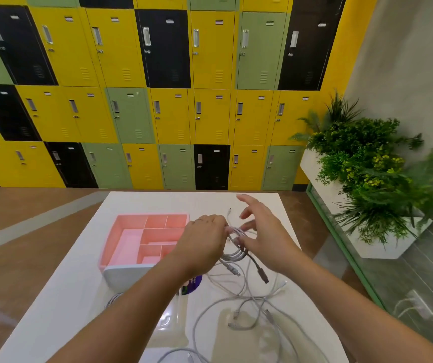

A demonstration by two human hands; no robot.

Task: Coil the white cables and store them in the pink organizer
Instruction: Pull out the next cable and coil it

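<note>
**Near edge.** Loose white cables (249, 307) lie tangled on the white counter (61, 318), right of centre, with several plugs scattered among the loops. A purple round label (194, 283) shows in part beside the left forearm.

**Centre.** The left hand (205, 239) holds a coiled white cable (233, 254) above the counter. Its grip is closed, with the fingers curled round the top of the coil. The right hand (260, 229) meets the coil from the right. Its grip is wide, the fingers spread and nearly straight, and the thumb touches the loops; blur hides finer detail. A lead ending in a dark connector (263, 277) hangs from the bottom of the coil, toward the tangle.

**Left of the hands.** The pink organizer (110, 239) stands on the counter with its divided compartments open to the top. The coil is just right of it and outside its walls. A pale rounded object (123, 276) sits against its near wall.

**Far.** A wall of yellow, green and black lockers (157, 100) stands beyond a brown floor. At far right is a white planter (383, 244) with green foliage.
</note>
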